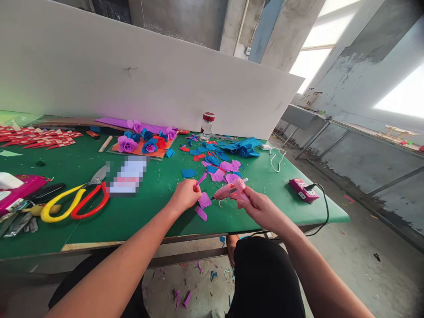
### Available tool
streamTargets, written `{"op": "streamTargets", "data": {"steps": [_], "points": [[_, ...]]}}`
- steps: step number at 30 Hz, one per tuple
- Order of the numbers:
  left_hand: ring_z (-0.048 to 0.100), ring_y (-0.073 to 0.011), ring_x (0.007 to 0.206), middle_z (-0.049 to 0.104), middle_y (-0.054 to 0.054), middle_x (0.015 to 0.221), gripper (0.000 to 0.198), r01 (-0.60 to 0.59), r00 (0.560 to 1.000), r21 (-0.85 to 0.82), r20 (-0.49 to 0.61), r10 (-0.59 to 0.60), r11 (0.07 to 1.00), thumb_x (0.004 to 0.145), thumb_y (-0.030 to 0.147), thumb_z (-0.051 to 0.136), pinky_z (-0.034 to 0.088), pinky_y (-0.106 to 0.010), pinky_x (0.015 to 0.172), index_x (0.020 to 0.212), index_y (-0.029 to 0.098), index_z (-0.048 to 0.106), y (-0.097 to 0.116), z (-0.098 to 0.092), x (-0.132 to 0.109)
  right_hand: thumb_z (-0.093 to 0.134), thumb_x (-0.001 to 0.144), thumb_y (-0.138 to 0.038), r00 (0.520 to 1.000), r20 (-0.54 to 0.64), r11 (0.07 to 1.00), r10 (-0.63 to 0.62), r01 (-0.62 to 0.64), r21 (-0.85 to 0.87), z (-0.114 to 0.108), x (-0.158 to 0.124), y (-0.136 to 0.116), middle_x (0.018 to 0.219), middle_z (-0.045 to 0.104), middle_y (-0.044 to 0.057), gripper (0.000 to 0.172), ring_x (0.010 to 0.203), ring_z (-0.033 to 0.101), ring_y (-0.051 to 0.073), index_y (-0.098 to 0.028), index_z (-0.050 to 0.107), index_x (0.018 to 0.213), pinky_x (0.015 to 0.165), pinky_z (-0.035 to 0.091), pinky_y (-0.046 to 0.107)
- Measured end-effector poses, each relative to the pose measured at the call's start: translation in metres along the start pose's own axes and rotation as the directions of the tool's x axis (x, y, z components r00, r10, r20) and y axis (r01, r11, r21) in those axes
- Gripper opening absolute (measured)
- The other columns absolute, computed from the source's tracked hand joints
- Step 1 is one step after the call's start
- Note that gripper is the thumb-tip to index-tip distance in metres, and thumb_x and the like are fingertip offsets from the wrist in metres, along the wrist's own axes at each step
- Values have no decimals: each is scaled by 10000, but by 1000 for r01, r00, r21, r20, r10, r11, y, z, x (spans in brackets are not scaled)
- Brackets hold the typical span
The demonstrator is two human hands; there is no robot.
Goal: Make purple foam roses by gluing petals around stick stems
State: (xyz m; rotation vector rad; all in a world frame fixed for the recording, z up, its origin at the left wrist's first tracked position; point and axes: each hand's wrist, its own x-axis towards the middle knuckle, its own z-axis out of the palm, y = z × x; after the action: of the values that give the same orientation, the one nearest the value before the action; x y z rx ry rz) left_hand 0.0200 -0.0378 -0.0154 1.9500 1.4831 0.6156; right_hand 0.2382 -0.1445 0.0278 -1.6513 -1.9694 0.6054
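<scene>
You can read no text, brand or number with certainty. The sheet (130, 176) on your worktop (132, 217) is pixelated. The markings on the magenta power block (303, 191) at your right and on the pale container (308, 99) behind are illegible at this size.

There are two hands (185, 196) (260, 207), one glue gun (236, 190), one jar (206, 127), one pair of scissors (80, 197).

Pixelation blurs a flat item (128, 176) beside the scissors (94, 180). The left edge crops the magenta object (24, 189) and red-and-white strips (43, 138). The right hand (263, 206) covers the pink glue gun's (228, 191) handle; the left hand (185, 196) hides the purple strip's (201, 178) lower end.
</scene>
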Motion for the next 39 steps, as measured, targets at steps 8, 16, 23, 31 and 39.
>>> {"op": "streamTargets", "data": {"steps": [8, 16, 23, 31, 39], "points": [[438, -86, 487, 501, 49, 519, 146, 104, 995, -382, 53, -90, 919, 614, 113, 656, 284, -212, 481, 572, 169, 527, -11, 1, 5, 602, 831, -510, 978, 89, 721, 190, -201, 664, -17, -7, 30, 816, 611, 19, 343, 501, 408, 70, -188, 552, 938, 479, 356, 225], [208, -13, 350, 396, 100, 441, 288, 290, 952, -738, 285, -108, 609, 585, 157, 765, 136, -191, 389, 627, 178, 481, -6, -12, 4, 793, 676, -428, 932, 39, 486, 361, -224, 845, -22, -2, 89, 765, 630, 23, 350, 614, 555, 121, -197, 674, 911, 597, 482, 253], [214, 5, 339, 412, 98, 445, 332, 287, 954, -812, 289, -77, 509, 529, 153, 824, 124, -176, 375, 622, 160, 506, -6, -23, 1, 690, 624, -670, 889, -243, 813, 388, -205, 545, -26, -1, 127, 567, 498, -38, 550, 453, 350, 77, -161, 636, 824, 437, 266, 226], [233, -17, 363, 456, 79, 488, 272, 73, 996, -793, 92, 0, 604, 570, 247, 778, 162, -192, 377, 613, 165, 522, 1, -34, -11, 616, 653, -624, 805, -482, 935, 346, -336, 110, -23, 8, 150, 584, 581, 37, 427, 615, 525, 212, -199, 639, 658, 582, 380, 317], [502, -117, 564, 593, 17, 630, 185, -295, 948, -402, -238, 212, 867, 695, 338, 661, 388, -234, 557, 644, 170, 601, 6, -57, -19, 570, 806, -521, 970, -242, 897, 3, 104, 429, 20, 60, 4, 1011, 710, 75, 399, 932, 628, 245, -213, 694, 1027, 788, 458, 342]]}}
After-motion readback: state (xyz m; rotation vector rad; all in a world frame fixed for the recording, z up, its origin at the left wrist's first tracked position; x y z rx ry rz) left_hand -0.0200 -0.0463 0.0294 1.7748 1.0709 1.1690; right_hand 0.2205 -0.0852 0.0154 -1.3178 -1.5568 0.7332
